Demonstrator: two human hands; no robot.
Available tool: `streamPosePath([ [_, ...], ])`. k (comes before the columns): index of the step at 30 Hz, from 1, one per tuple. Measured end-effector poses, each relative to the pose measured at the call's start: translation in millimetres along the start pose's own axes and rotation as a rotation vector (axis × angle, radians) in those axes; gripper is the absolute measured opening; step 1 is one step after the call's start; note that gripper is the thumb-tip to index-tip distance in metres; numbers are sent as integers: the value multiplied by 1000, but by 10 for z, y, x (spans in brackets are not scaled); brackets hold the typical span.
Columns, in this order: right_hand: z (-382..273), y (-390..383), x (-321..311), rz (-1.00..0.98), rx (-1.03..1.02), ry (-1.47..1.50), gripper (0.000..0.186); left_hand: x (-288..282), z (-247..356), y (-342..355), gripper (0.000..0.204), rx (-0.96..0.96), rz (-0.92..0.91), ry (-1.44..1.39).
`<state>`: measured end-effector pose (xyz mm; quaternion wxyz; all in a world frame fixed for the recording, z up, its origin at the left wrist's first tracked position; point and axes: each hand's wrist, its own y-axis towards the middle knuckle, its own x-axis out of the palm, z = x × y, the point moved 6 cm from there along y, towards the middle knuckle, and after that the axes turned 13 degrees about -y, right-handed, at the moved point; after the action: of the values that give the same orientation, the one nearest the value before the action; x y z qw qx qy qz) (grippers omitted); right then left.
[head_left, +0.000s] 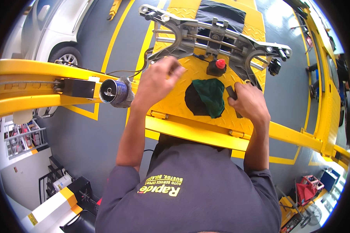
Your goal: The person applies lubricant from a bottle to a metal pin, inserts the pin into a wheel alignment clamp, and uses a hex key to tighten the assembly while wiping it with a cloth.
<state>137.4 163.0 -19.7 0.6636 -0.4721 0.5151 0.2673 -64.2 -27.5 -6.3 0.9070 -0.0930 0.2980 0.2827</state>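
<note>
My left hand (159,79) is raised over the left side of the yellow tread-plate platform (171,103), its fingers loosely curled and the thumb apart; I see nothing held in it. At the platform's right side, my right hand (251,100) is closed around a dark flat piece (231,92) whose kind I cannot make out. Between the hands lies a crumpled dark green and black cloth (210,95). Just behind it stands a small black container with a red top (220,64). Farther back, a grey metal clamp frame (216,37) with silver rods spans the platform.
A drink can (113,91) sits in a holder on the yellow beam (27,70) at left, near my left forearm. A black cable (120,72) runs beside it. Beyond are a white vehicle (58,29) and a yellow post (326,97). Dark cloth (221,15) lies behind the frame.
</note>
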Motion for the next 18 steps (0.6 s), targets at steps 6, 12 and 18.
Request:
streamPosePath([
  [6,-686,68,-155,240,-321,285,30,-289,-692,-275,42,-254,407,-126],
  [12,-1178,348,104,400,-440,155,27,-359,-1106,-112,40,-214,457,-399],
  [18,-1381,664,45,79,-491,28,29,-497,-1161,50,32,-72,314,-307],
])
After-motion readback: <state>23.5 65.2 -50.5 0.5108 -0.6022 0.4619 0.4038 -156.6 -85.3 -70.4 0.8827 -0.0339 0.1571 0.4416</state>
